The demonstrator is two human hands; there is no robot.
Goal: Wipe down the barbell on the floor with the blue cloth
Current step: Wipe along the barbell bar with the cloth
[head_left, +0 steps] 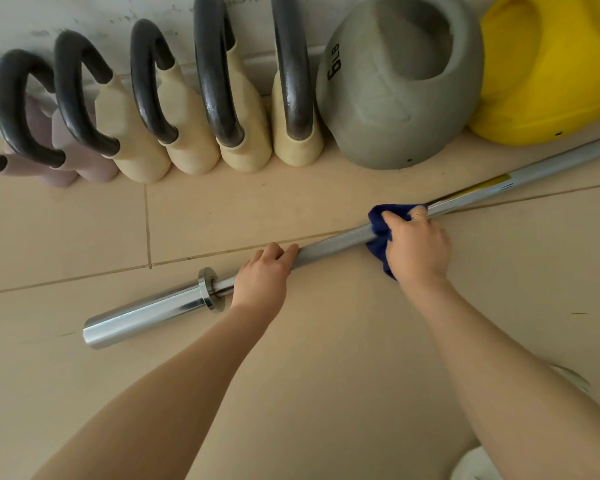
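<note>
Wiping looks midway: right hand [417, 245] clamps the blue cloth [380, 233] round the barbell [333, 244] on the floor; left hand [262, 282] grips the shaft at eight o'clock; two-o'clock stretch seemingly remains.

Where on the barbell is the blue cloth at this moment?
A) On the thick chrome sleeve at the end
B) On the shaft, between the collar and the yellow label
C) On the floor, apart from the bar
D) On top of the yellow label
B: the right hand grips the blue cloth around the shaft of the barbell, short of the yellow label, while the left hand holds the shaft near the collar.
</note>
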